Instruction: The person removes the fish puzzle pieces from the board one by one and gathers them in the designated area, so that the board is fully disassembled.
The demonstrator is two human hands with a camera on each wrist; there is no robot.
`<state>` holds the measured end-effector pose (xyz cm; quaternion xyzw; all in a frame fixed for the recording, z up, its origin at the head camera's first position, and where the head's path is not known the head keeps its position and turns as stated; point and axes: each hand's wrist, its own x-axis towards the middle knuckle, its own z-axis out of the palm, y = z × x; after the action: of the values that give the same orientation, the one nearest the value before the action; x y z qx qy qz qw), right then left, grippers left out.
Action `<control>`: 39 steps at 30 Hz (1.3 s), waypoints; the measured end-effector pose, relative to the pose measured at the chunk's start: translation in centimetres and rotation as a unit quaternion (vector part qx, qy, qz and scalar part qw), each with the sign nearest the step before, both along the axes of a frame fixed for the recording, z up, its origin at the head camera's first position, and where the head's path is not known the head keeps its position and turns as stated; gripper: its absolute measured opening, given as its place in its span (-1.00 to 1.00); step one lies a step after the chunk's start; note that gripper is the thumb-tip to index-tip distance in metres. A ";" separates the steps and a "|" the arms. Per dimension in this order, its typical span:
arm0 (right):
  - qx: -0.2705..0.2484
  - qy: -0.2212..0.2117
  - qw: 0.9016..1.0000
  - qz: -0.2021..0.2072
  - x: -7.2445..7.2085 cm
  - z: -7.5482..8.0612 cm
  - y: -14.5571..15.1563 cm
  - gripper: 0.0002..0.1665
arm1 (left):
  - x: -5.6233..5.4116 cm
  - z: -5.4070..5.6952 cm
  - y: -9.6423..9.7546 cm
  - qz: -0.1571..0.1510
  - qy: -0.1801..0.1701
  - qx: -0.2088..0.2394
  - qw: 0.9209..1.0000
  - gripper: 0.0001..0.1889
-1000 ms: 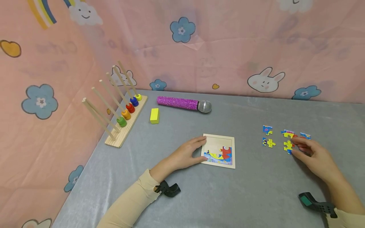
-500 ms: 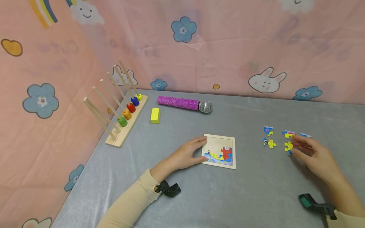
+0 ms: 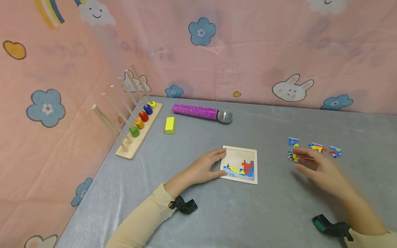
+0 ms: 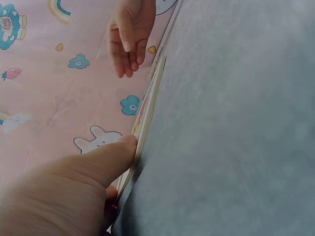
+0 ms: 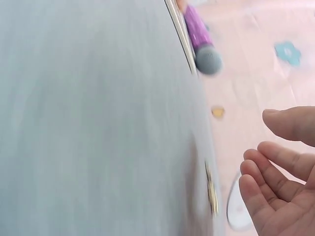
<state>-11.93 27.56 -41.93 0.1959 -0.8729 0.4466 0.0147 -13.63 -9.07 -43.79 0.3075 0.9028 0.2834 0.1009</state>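
My left hand [image 3: 201,168] rests on the left side of a square wooden puzzle board [image 3: 237,154], with its thumb and fingers on the frame. Joined blue, yellow and red puzzle pieces [image 3: 248,167] fill the lower part of the board. Up close in the left wrist view, the thumb [image 4: 115,156] lies on the frame's edge. My right hand [image 3: 324,172] hovers over loose puzzle pieces, partly covering a yellow and blue piece [image 3: 289,156]. In the right wrist view its fingers [image 5: 253,189] are loosely bent and nothing shows between them and the thumb.
Other loose pieces include a blue corner piece [image 3: 293,141], a yellow and red piece [image 3: 315,147] and a blue and red piece [image 3: 335,151]. A purple glitter microphone [image 3: 195,111], yellow block [image 3: 170,125] and wooden peg stand [image 3: 141,137] with coloured beads stand farther back.
My right hand has moved left from the right-hand loose pieces to the left-hand ones, uncovering the blue and red piece. My left hand stays on the board.
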 end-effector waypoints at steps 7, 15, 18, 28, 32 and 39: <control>0.037 -0.017 0.999 0.028 -0.2 0.8 -3.9 -0.47 | 0.0 -0.2 0.0 0.000 0.005 0.001 1.000 -0.28; 0.065 -0.047 0.995 0.056 -0.8 0.9 -7.5 -0.47 | -0.1 -0.2 0.0 0.003 -0.003 0.008 1.000 -0.27; 0.063 -0.062 0.994 0.066 -1.0 0.9 -8.6 -0.47 | 0.0 -0.1 0.0 0.003 -0.002 0.007 1.000 -0.27; 0.080 -0.028 0.994 0.070 -1.1 -1.0 -10.0 -0.52 | 0.1 -0.3 0.0 0.001 0.005 0.003 1.000 -0.28; 0.092 -0.003 0.993 0.075 -0.9 -1.4 -10.1 -0.50 | 0.1 -0.3 0.0 0.002 0.006 0.006 1.000 -0.28; 0.116 0.021 0.990 0.083 -0.7 -1.4 -10.3 -0.52 | 0.0 -0.3 0.0 0.003 0.002 0.003 1.000 -0.28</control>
<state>-12.66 17.23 -43.32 0.2774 -0.8991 0.3376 -0.0273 -13.68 -9.09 -44.11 0.3056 0.9030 0.2859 0.0970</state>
